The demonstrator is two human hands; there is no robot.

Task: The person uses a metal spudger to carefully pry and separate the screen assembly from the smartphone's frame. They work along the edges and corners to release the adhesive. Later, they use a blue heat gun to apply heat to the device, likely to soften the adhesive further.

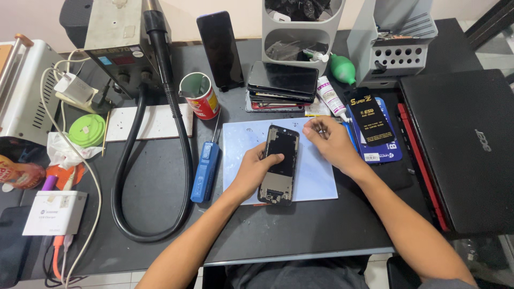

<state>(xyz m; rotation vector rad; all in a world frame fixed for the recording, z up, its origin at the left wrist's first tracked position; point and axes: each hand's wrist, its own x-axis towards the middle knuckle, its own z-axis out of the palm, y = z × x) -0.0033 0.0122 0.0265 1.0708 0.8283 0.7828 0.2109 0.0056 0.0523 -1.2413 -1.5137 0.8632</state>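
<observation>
An opened black phone body [280, 164] lies lengthwise on a pale blue work mat [321, 176] in the middle of the dark desk. My left hand [255, 170] grips the phone along its left edge, thumb on top. My right hand [329, 138] hovers just right of the phone's top end, fingertips pinched together; whether something tiny sits between them is too small to tell. A blue-handled screwdriver [205, 170] rests left of the mat.
A stack of phones [282, 84] and a glue tube [332, 96] lie behind the mat. A closed black laptop [465, 147] fills the right side. A hot-air station [120, 43] with its black hose [184, 160] stands at the left, beside a red can [202, 96].
</observation>
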